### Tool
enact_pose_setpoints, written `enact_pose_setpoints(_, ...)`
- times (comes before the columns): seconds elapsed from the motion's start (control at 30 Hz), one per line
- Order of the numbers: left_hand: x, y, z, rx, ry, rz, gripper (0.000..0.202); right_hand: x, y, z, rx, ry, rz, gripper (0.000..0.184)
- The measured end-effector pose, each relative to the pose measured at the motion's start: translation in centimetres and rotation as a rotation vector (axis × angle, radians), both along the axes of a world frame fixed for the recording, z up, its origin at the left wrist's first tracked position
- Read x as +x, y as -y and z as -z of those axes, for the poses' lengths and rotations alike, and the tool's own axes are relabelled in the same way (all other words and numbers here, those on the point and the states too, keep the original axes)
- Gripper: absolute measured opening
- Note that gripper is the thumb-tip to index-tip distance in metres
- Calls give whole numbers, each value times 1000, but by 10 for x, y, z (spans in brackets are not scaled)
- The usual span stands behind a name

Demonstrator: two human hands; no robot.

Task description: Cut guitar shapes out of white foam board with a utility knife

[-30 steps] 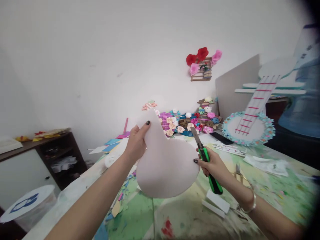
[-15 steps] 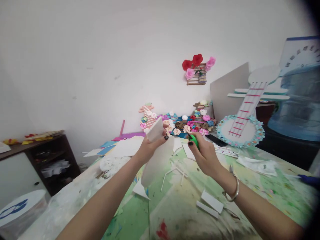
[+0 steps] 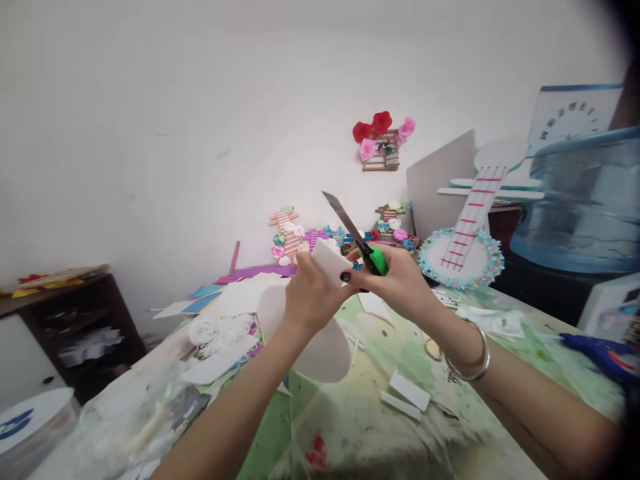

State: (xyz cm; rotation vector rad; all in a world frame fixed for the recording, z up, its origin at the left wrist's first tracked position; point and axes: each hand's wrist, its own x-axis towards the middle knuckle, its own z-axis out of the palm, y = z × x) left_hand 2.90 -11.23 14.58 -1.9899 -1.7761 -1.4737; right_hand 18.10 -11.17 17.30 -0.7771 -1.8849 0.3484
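Observation:
My left hand point(image 3: 313, 293) is closed around the narrow neck of a white guitar-shaped foam cutout point(image 3: 320, 347), whose rounded body hangs below the wrist. My right hand point(image 3: 400, 283) grips a green-handled utility knife point(image 3: 357, 237) with its blade pointing up and to the left. Both hands meet above the green work table point(image 3: 450, 400), fingers touching near the cutout's neck.
Small white foam blocks point(image 3: 409, 390) lie on the table. Paper flower crafts point(image 3: 350, 240) and a large white guitar model point(image 3: 463, 250) stand at the back. A blue glue gun point(image 3: 600, 353) lies at the right, a water jug point(image 3: 585, 200) behind it. White and coloured sheets point(image 3: 235, 300) lie left.
The cutout turned from flat-on to edge-on and dropped below my left hand. My right hand came in to meet the left, and the knife blade now points upward.

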Motion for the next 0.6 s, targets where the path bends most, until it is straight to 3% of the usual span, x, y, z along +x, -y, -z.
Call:
enact_pose_setpoints(0.13,6,3,6,17,-49,29,66,1,-14,-8,-82,-55,-67,18)
enact_pose_setpoints(0.27,-4,10,2,24,36,218,42,7,-37,-18,-115,-66,-228,21)
enact_pose_setpoints(0.37,-17,11,-9,-130,155,423,32,11,-52,-26,-151,-12,-380,25)
enact_pose_setpoints(0.47,-25,6,-19,-321,318,712,46,8,-60,-33,-175,32,-518,25)
enact_pose_setpoints(0.53,-25,-1,-21,-409,368,866,50,3,-63,-37,-173,59,-589,22)
enact_pose_setpoints(0.6,-21,-8,-19,-445,390,953,39,-4,-66,-38,-178,64,-631,21)
